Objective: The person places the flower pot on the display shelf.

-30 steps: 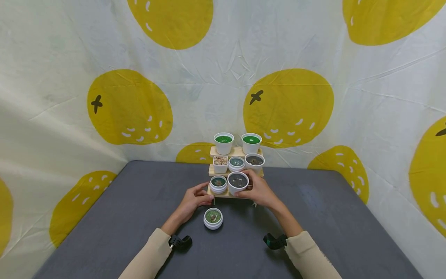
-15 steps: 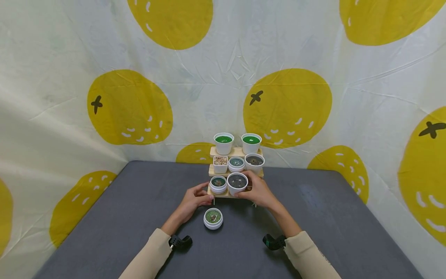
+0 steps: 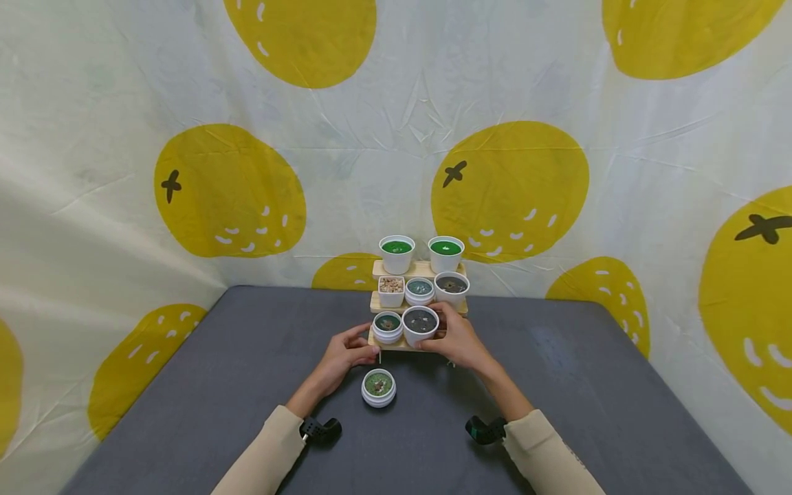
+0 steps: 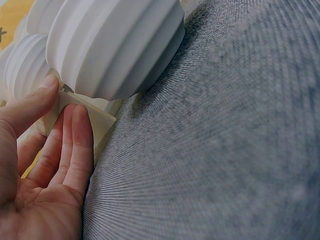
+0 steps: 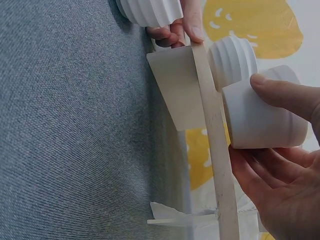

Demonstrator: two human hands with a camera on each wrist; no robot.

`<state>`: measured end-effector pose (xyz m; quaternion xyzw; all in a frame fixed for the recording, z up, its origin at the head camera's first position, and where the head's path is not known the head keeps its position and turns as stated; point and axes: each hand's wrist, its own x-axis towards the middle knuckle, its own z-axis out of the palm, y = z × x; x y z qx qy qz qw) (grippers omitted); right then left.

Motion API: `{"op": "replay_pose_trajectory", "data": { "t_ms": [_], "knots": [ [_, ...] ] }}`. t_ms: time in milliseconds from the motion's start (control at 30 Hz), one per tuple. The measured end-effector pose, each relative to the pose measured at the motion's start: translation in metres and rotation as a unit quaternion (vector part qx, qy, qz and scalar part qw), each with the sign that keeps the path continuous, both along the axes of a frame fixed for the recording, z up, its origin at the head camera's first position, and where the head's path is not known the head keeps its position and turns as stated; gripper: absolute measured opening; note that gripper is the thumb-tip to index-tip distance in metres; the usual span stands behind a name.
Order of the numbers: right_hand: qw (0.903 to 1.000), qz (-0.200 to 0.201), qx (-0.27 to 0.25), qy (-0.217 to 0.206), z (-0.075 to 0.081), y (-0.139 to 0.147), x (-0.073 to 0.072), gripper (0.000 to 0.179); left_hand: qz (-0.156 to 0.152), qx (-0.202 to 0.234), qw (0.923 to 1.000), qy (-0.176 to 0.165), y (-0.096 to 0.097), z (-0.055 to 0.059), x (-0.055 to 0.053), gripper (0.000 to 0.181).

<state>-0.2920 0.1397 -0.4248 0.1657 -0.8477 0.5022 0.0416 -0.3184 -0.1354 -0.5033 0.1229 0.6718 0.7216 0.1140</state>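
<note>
My right hand (image 3: 460,338) grips a smooth white cup (image 5: 257,117) with a dark grey filling, thumb on one side and fingers on the other. The cup stands upright at the lowest tier of a three-step wooden stand (image 5: 216,145), beside a ribbed white jar (image 3: 388,328) with a dark green filling. My left hand (image 3: 342,352) holds the left front end of that tier, thumb at its top edge and fingers against the support panel (image 4: 95,117) below. In front of the stand, another ribbed jar (image 3: 379,388) with a speckled green top sits on the grey table.
Two white cups with bright green fillings, a left one (image 3: 397,254) and a right one (image 3: 446,254), stand on the top tier. The middle tier bears a square cup of nuts (image 3: 392,291), a ribbed jar (image 3: 420,291) and a grey-filled cup (image 3: 452,286). A patterned cloth (image 3: 371,172) hangs behind.
The grey-filled cup in my right hand has shifted slightly left and down, closer to the ribbed jar beside it. My left hand stays in place on the stand.
</note>
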Motion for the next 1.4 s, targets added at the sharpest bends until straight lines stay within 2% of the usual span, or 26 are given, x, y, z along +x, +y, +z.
{"op": "replay_pose_trajectory", "data": {
  "t_ms": [300, 633, 1400],
  "knots": [
    [0.9998, -0.017, 0.007, -0.003, 0.0004, -0.0029, 0.0013, 0.071, 0.000, -0.001, 1.0000, 0.000, -0.0001, 0.0003, 0.0004, 0.074],
    [0.9998, -0.017, 0.013, -0.001, 0.0023, -0.0023, 0.0044, 0.069, 0.001, 0.014, 0.9999, -0.004, 0.0018, 0.0012, 0.0015, 0.074],
    [0.9993, -0.033, 0.019, -0.005, -0.0013, -0.0045, 0.0021, 0.070, 0.002, 0.007, 1.0000, -0.003, 0.0014, 0.0000, -0.0002, 0.072]
  ]
}}
